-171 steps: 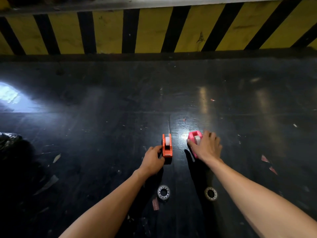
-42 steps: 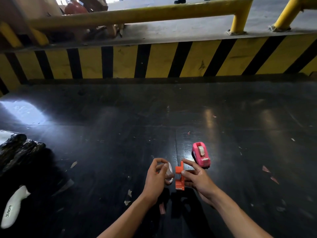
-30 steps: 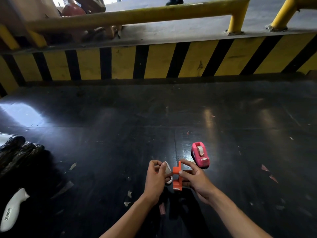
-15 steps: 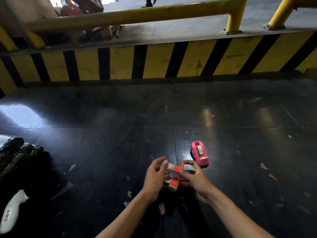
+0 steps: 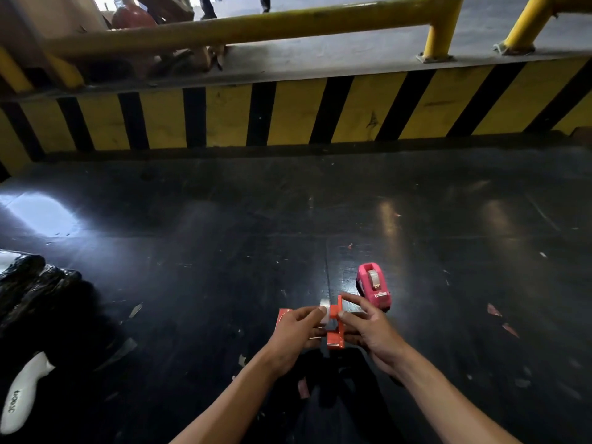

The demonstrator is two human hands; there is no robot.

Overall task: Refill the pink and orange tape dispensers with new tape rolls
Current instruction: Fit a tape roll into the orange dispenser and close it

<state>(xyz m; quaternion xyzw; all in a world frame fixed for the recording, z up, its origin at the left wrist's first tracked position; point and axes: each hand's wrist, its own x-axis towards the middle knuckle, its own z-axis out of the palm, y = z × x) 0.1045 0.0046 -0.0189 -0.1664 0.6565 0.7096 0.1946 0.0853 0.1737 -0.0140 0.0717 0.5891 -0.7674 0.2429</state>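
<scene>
Just above the dark floor, both hands hold the orange tape dispenser. My right hand pinches its upright orange body from the right. My left hand presses a small white tape roll against that body with its fingertips. A second orange piece shows behind the left hand's knuckles. How it joins the rest is hidden. The pink tape dispenser stands on the floor just beyond my right hand, untouched, with a tape roll seated in it.
A black plastic-wrapped bundle and a white handle-shaped object lie at the left. A yellow-and-black striped kerb with a yellow rail closes off the far side. Paper scraps dot the glossy floor.
The orange dispenser has gone from tilted back to upright between my hands. An orange piece has come into sight left of my left hand. The pink dispenser has stayed put.
</scene>
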